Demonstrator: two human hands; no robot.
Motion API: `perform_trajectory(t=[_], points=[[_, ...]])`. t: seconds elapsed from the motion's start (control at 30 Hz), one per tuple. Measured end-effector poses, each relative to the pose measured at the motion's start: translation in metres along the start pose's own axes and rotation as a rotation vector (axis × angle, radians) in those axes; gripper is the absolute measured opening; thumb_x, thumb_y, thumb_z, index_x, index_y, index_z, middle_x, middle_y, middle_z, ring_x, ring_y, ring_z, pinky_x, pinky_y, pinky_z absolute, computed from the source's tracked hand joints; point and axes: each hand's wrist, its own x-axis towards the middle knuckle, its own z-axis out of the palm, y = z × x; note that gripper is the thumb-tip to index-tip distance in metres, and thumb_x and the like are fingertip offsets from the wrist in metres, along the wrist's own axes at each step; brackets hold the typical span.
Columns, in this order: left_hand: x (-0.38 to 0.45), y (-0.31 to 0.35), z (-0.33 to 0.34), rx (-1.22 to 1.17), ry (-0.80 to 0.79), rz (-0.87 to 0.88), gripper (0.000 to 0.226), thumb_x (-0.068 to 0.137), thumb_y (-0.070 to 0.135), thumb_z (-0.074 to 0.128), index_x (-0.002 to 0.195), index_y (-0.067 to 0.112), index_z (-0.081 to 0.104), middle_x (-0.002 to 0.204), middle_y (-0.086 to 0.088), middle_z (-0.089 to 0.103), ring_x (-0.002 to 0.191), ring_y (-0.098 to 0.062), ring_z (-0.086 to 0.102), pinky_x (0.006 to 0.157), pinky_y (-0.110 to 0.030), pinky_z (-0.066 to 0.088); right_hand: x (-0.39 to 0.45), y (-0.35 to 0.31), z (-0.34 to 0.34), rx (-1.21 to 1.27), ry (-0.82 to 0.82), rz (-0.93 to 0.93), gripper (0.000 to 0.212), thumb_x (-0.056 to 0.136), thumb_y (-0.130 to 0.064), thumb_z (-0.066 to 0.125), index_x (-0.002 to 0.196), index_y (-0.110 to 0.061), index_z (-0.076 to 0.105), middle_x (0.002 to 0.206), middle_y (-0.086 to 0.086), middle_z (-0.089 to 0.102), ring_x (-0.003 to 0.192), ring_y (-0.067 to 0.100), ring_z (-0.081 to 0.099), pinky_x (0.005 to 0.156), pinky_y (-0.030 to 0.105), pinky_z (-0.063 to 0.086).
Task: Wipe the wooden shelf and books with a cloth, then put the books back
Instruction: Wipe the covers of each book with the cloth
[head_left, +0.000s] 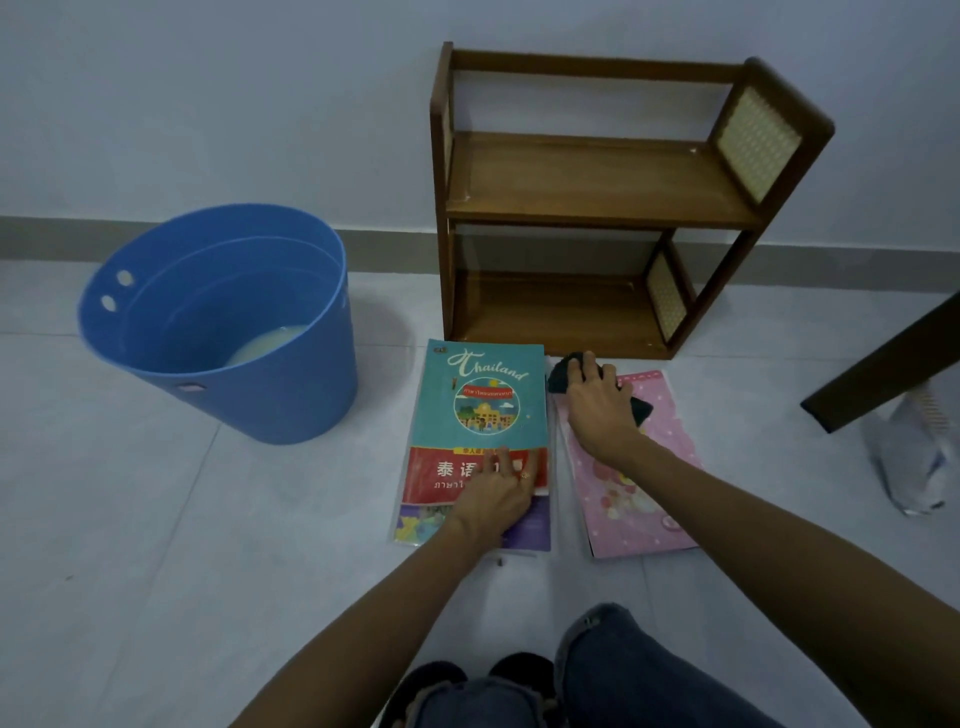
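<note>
A small wooden shelf (592, 176) with two bare boards stands against the wall. On the floor in front lie a teal and red Thailand book (483, 405) on top of another book, and a pink book (631, 483) to its right. My left hand (493, 501) presses flat on the lower part of the Thailand book. My right hand (597, 400) holds a dark cloth (563, 371) against the top of the pink book, close to the shelf's foot.
A blue bucket (218, 322) with cloudy water stands on the tiled floor to the left. A dark wooden furniture leg (883, 364) and a crumpled plastic bag (914, 457) are at the right. My knees and dark shoes are at the bottom.
</note>
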Motion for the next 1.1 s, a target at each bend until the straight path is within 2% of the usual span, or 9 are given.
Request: perform_trajectory(t=[0.1,0.2,0.3,0.37,0.43,0.57,0.77,0.93,1.1], points=[[-0.006,-0.004,-0.014,-0.211,0.209,-0.060,0.069,0.097,0.010,0.046,0.150,0.009,0.003,0.154,-0.018,0.021,0.137,-0.035,0.031,0.109,-0.043,0.032,0.003,0.004,-0.004,0.034,0.053,0.049,0.070,0.093,-0.011,0.052,0.150,-0.008,0.012,0.157,0.015,0.010,0.139,0.036,0.021,0.109,0.052,0.028],[-0.015,-0.009,-0.032,-0.553,0.478,-0.128,0.061,0.095,0.014,0.050,0.149,0.017,0.022,0.142,-0.009,0.044,0.122,-0.025,0.050,0.102,-0.035,0.042,0.007,0.010,-0.012,0.053,0.097,0.100,0.070,0.094,-0.010,0.051,0.150,-0.008,0.009,0.157,0.016,0.008,0.139,0.037,0.020,0.110,0.052,0.025],[-0.022,-0.017,-0.051,-0.893,0.784,-0.172,0.042,0.093,0.009,0.053,0.134,0.006,0.047,0.117,-0.014,0.062,0.096,-0.020,0.061,0.083,-0.019,0.053,0.013,0.019,-0.019,0.076,0.163,0.147,0.070,0.093,-0.004,0.049,0.150,-0.007,0.010,0.157,0.017,0.008,0.138,0.038,0.021,0.108,0.053,0.026],[-0.023,-0.025,-0.062,-1.149,0.881,-0.264,0.035,0.095,0.015,0.053,0.128,0.006,0.050,0.114,-0.009,0.061,0.094,-0.012,0.058,0.069,-0.005,0.049,0.015,0.024,-0.022,0.103,0.192,0.169,0.070,0.092,-0.004,0.050,0.150,-0.007,0.010,0.157,0.017,0.009,0.137,0.038,0.021,0.108,0.053,0.025],[-0.021,-0.028,-0.068,-1.425,0.860,-0.357,0.038,0.094,0.025,0.053,0.130,0.014,0.046,0.120,0.000,0.057,0.103,-0.011,0.058,0.075,-0.012,0.051,0.016,0.026,-0.024,0.131,0.216,0.176,0.069,0.093,-0.005,0.049,0.150,-0.007,0.011,0.157,0.017,0.010,0.138,0.039,0.021,0.109,0.054,0.025],[-0.011,-0.023,-0.054,-1.786,0.776,-0.450,0.044,0.094,0.026,0.054,0.135,0.017,0.039,0.126,-0.005,0.057,0.110,-0.022,0.060,0.090,-0.045,0.053,0.015,0.019,-0.026,0.147,0.229,0.148,0.070,0.094,-0.011,0.051,0.151,-0.009,0.009,0.158,0.016,0.008,0.139,0.037,0.019,0.110,0.054,0.022],[0.000,-0.050,-0.005,-2.050,0.817,-0.706,0.042,0.092,0.006,0.055,0.132,0.004,0.042,0.126,-0.014,0.055,0.113,-0.031,0.055,0.098,-0.048,0.047,0.008,-0.008,-0.017,0.107,0.188,-0.029,0.071,0.093,-0.004,0.046,0.152,-0.011,0.007,0.159,0.012,0.005,0.140,0.034,0.018,0.111,0.048,0.023],[-0.012,-0.073,0.038,-1.745,0.582,-0.945,0.034,0.081,0.012,0.069,0.110,-0.003,0.060,0.107,-0.015,0.065,0.096,-0.031,0.062,0.086,-0.043,0.053,0.000,-0.028,0.001,0.097,0.094,-0.196,0.072,0.091,0.000,0.044,0.152,-0.011,0.007,0.159,0.012,0.006,0.141,0.032,0.017,0.113,0.048,0.022],[-0.024,-0.086,0.051,-1.572,0.475,-0.821,0.044,0.077,0.015,0.074,0.113,0.009,0.048,0.099,-0.013,0.063,0.087,-0.034,0.065,0.071,-0.042,0.058,-0.011,-0.049,0.018,0.160,0.096,-0.277,0.073,0.088,0.002,0.044,0.151,-0.014,0.011,0.158,0.011,0.010,0.140,0.031,0.019,0.111,0.045,0.023]])
